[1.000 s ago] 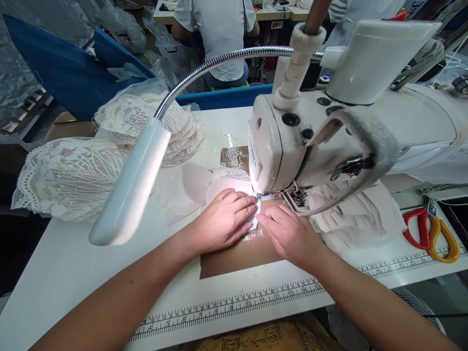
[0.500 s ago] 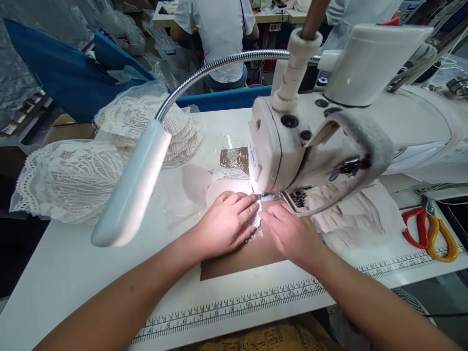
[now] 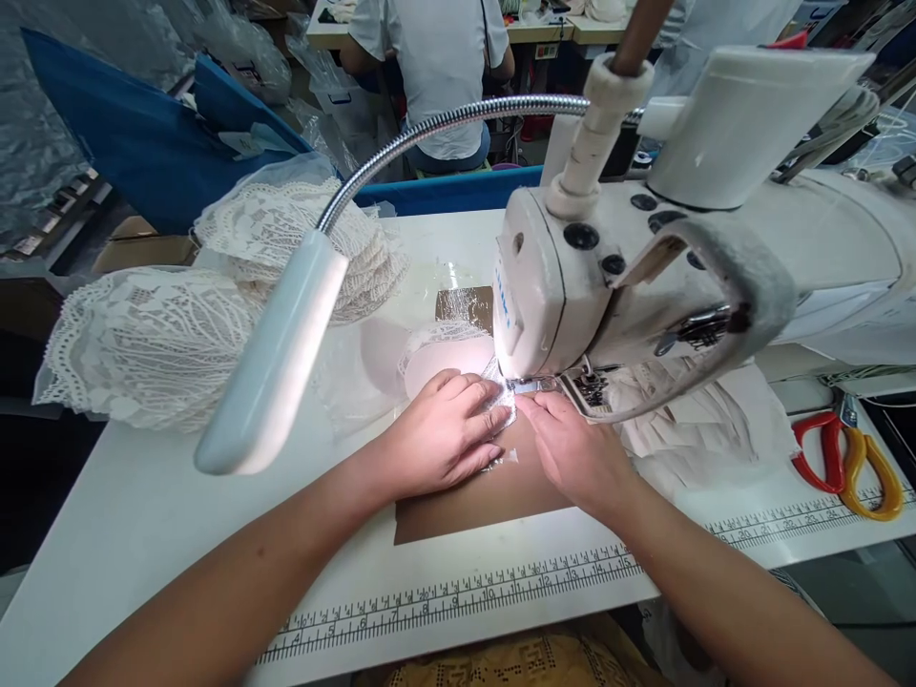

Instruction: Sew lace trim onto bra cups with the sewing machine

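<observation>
My left hand (image 3: 444, 434) lies flat on a small white lace piece (image 3: 501, 405), fingers together and pressing it to the table just before the presser foot (image 3: 530, 385) of the white sewing machine (image 3: 572, 286). Opposite it, my right hand (image 3: 572, 448) pinches the right edge of the same piece, fingertips close to the foot. Pale cups with lace trim (image 3: 429, 353) lie behind my left hand under the machine's light. A brown patch (image 3: 472, 501) of the table shows beneath both hands.
A gooseneck lamp (image 3: 276, 353) hangs over the table's left half. Stacks of white lace (image 3: 150, 343) sit far left. Pale fabric (image 3: 701, 429) lies right of the needle, red and yellow scissors (image 3: 844, 458) further right. A ruler strip (image 3: 458, 601) edges the table. A seated person (image 3: 429, 67) works behind.
Both hands have crept a little toward the presser foot with the lace piece; my right fingertips now sit closer to the foot. The view shifted slightly.
</observation>
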`<state>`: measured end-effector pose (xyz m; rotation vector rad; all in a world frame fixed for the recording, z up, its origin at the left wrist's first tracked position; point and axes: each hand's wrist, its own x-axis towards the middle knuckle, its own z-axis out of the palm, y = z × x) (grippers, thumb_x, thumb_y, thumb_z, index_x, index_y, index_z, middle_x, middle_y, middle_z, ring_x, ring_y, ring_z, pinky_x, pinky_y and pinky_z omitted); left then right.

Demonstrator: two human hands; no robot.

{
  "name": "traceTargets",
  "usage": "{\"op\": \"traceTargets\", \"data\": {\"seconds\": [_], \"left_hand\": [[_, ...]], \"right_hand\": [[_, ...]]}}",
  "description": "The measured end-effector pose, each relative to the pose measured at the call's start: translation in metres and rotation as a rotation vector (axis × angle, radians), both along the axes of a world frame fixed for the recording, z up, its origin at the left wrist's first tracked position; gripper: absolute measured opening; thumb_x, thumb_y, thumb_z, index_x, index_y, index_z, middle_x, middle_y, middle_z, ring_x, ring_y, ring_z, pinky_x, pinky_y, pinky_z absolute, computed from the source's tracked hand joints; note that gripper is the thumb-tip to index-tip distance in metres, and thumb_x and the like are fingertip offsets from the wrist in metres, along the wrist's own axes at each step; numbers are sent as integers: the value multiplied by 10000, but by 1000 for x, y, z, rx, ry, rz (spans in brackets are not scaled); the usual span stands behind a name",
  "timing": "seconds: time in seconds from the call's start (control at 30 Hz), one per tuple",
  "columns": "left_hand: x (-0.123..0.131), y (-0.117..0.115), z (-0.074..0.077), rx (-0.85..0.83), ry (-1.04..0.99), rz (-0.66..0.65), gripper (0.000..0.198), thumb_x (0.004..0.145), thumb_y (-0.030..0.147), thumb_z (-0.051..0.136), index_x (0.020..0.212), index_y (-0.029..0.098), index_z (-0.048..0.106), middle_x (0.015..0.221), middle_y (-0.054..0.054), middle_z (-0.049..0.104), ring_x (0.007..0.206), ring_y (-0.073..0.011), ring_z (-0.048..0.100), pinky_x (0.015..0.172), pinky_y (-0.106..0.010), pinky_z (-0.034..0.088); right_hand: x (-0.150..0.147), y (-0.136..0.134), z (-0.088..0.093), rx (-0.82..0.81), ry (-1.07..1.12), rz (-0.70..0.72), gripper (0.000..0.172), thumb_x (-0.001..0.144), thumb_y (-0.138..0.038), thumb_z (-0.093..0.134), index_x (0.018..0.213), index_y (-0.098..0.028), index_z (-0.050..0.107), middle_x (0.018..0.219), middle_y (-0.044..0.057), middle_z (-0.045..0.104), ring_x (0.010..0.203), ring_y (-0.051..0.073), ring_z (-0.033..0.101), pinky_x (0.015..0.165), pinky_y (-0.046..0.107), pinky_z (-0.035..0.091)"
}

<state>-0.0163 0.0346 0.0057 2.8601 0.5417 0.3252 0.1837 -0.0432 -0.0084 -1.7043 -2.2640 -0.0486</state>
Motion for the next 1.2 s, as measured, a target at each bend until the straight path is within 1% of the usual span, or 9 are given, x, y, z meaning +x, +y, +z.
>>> {"op": "traceTargets", "data": {"seconds": [0.1, 0.2, 0.3, 0.43, 0.6, 0.8, 0.97, 1.07, 1.2], "left_hand": [[-1, -2, 1, -28, -14, -24, 319, 915, 343, 509, 1164, 169, 606, 1085, -137, 586, 1002, -274, 520, 922, -444, 409], [-2, -2, 0, -46, -40, -35, 326, 913, 342, 515, 1174, 167, 604, 1076, -135, 590, 999, -267, 530, 935, -445, 413], [-2, -1, -1, -61, -46, -47, 322, 922, 326, 495, 1176, 162, 605, 1139, -145, 596, 1030, -265, 535, 948, -442, 415], [-2, -1, -1, -54, -17, -46, 306, 941, 281, 461, 1182, 159, 603, 1214, -136, 605, 1034, -256, 543, 950, -436, 411], [0, -1, -1, -19, 26, -38, 297, 950, 253, 446, 1178, 159, 611, 1242, -119, 611, 1029, -256, 545, 941, -432, 401], [2, 5, 0, 5, 31, 0, 301, 948, 251, 444, 1161, 158, 636, 1248, -123, 606, 1041, -270, 532, 946, -447, 397], [2, 12, -2, -2, 41, 18, 304, 954, 256, 430, 1144, 165, 649, 1266, -128, 593, 1069, -283, 522, 947, -460, 390], [2, 16, -2, 11, 44, 29, 310, 958, 268, 421, 1138, 170, 653, 1270, -127, 590, 1072, -287, 523, 946, -467, 384], [1, 16, -2, 57, 43, 68, 313, 960, 279, 421, 1149, 163, 641, 1200, -132, 620, 1075, -285, 517, 940, -446, 380]], "right_hand": [[3, -1, 0, 17, 47, 18, 369, 818, -43, 451, 1104, -144, 662, 1035, 66, 676, 838, 185, 559, 688, 287, 427], [3, -2, 3, -19, 46, 70, 376, 812, -40, 454, 1091, -170, 670, 1019, 63, 663, 805, 172, 547, 683, 285, 422], [3, -2, 5, -42, 3, 122, 374, 806, -42, 468, 1083, -171, 683, 974, 86, 641, 804, 180, 541, 692, 296, 425], [4, -3, 4, -6, -55, 154, 404, 786, -4, 465, 1076, -168, 693, 939, 97, 633, 845, 197, 544, 712, 308, 441], [2, -3, 3, 28, -103, 137, 413, 791, -4, 467, 1109, -149, 685, 946, 105, 657, 849, 203, 560, 725, 310, 453], [-4, 0, 2, 35, -104, 39, 415, 816, -17, 475, 1157, -164, 660, 1001, 99, 669, 873, 206, 581, 765, 318, 452], [-5, 2, 1, 38, -55, -21, 376, 826, -22, 485, 1105, -172, 686, 944, 67, 690, 856, 197, 589, 763, 293, 439], [-3, 2, -1, 41, -33, -15, 380, 809, -16, 495, 1089, -176, 697, 921, 54, 695, 837, 186, 589, 737, 273, 433], [-1, 1, -2, 67, -50, -2, 397, 770, -13, 508, 1070, -184, 703, 923, 42, 696, 812, 185, 583, 722, 274, 433]]}}
